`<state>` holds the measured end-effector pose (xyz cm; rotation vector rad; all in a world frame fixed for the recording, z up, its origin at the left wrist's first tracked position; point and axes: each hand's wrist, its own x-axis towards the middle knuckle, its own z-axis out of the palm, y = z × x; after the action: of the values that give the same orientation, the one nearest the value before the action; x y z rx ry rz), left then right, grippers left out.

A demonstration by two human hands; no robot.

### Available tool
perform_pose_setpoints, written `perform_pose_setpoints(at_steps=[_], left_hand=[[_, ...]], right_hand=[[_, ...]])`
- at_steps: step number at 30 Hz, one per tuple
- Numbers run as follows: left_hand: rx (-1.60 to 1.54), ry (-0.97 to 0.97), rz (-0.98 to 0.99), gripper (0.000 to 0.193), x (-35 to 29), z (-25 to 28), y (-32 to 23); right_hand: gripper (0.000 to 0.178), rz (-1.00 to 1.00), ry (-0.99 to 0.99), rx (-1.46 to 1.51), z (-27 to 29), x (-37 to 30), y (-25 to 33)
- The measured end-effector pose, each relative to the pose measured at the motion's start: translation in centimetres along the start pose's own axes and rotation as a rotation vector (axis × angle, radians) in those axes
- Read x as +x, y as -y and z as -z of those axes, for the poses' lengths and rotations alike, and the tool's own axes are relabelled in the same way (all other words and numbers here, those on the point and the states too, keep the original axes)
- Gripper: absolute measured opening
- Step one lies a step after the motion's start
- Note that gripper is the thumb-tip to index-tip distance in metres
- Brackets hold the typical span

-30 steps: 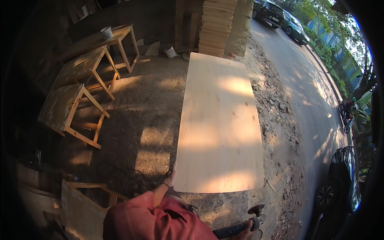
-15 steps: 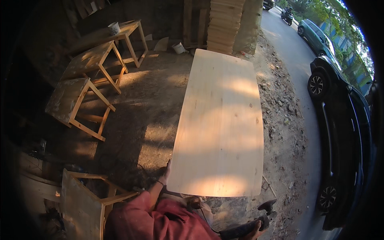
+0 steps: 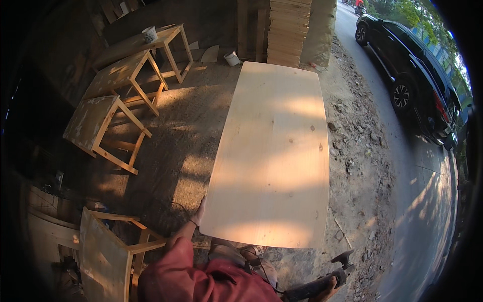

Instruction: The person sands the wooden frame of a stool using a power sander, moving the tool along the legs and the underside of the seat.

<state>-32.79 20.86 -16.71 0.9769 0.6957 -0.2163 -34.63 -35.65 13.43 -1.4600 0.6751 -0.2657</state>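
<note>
A long pale wooden board [image 3: 271, 151] with rounded corners lies in front of me, with bands of sunlight across it. My left hand [image 3: 199, 214] grips its left edge close to the near corner; the fingers are partly hidden by the board. At the lower right, my right hand [image 3: 327, 292] is wrapped round the dark body of an angle grinder [image 3: 312, 288]. The grinder's round disc head points up and away from me, apart from the board. Its cord runs back toward my red shirt.
Several small wooden tables [image 3: 95, 121] stand along the left, one [image 3: 108, 256] close by my left arm. A white bucket [image 3: 232, 58] sits beyond the board, near a stack of wooden sheets [image 3: 288, 32]. Rubble [image 3: 357, 136] borders the road, where a black car [image 3: 402, 60] is.
The black car has moved farther up the road, and the green car has left view. My left hand and the board's near left corner appear slightly farther left. Both hands keep their holds.
</note>
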Motion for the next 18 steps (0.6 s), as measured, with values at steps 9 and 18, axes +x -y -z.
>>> perform_pose_setpoints(at_steps=[9,18], left_hand=[[-1.024,-0.939,0.482,0.075,-8.0,-4.4,18.8],[-0.594,-0.212,0.175,0.09,-4.3,-22.1,14.0]], right_hand=[[0.052,-0.044,-0.031,0.039,-2.1,-1.2,-0.3],[0.055,-0.069,-0.012,0.19,1.9,1.1,-0.7]])
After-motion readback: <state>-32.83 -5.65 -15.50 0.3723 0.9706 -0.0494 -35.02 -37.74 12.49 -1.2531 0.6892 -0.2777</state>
